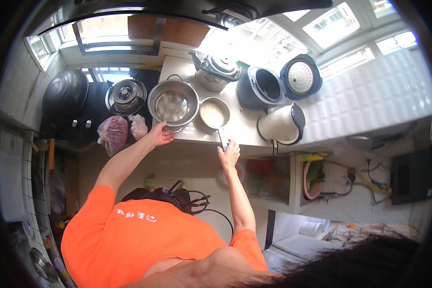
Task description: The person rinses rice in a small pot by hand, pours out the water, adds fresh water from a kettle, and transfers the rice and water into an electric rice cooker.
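Observation:
A wide steel pot (156, 97) with two loop handles stands on the counter's left part. My left hand (162, 135) is at its near left side, the thumb by the rim and the fingers stretched out below the near handle. Just right of the pot, a small steel saucepan (228, 117) holds pale, grainy contents that look like rice. Its long handle points toward me, and my right hand (229, 154) is closed around the handle's end. The two vessels stand nearly rim to rim.
Left of the pot are a gas burner (125, 95), a dark wok (65, 93) and two plastic bags (113, 132) at the stove's front. Behind and right stand a steel kettle (213, 77), an open rice cooker (249, 91) and a cream electric kettle (276, 125). The counter edge (254, 142) runs before me.

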The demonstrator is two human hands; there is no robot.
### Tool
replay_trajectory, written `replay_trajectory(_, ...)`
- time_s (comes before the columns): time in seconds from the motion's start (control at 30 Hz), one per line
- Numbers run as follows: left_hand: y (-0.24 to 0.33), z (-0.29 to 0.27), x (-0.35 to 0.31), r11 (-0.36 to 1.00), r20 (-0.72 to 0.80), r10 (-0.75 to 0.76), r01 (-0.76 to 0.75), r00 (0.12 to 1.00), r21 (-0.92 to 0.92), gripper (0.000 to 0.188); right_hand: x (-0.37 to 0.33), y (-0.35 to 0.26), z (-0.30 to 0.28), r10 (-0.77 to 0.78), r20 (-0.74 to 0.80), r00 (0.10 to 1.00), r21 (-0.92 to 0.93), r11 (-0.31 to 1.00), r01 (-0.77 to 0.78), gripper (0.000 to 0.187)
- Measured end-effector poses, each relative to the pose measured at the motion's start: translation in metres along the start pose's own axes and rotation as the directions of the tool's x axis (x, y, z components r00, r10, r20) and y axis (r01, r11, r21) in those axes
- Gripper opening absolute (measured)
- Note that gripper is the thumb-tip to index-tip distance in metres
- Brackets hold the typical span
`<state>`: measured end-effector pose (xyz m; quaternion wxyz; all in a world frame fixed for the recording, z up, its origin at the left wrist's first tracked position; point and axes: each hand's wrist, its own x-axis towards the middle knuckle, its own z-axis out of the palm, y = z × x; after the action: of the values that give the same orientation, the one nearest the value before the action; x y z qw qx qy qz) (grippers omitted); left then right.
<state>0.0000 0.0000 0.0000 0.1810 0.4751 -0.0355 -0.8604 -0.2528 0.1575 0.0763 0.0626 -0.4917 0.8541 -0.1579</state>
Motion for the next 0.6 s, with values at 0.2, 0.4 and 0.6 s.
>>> replay_trajectory(0.2, 0.017, 0.055, 0.013, 0.935, -0.182, 0.332, -0.348, 0.926, -0.067, 0.033, 0.086, 0.062, 0.042, -0.215, 0.190, 0.958, 0.292, 0.944, 0.154, 0.047)
replay_trajectory(0.4, 0.039, 0.036, 0.027, 0.857, -0.458, 0.486, -0.509, 0.744, 0.082, 0.021, 0.114, 0.079, 0.035, -0.331, 0.217, 0.918, 0.454, 0.867, 0.205, 0.041)
replay_trajectory(0.6, 0.070, 0.029, 0.040, 0.819, -0.512, 0.560, -0.528, 0.652, 0.224, 0.023, 0.145, 0.054, -0.026, -0.431, 0.347, 0.833, 0.462, 0.852, 0.248, 0.041)
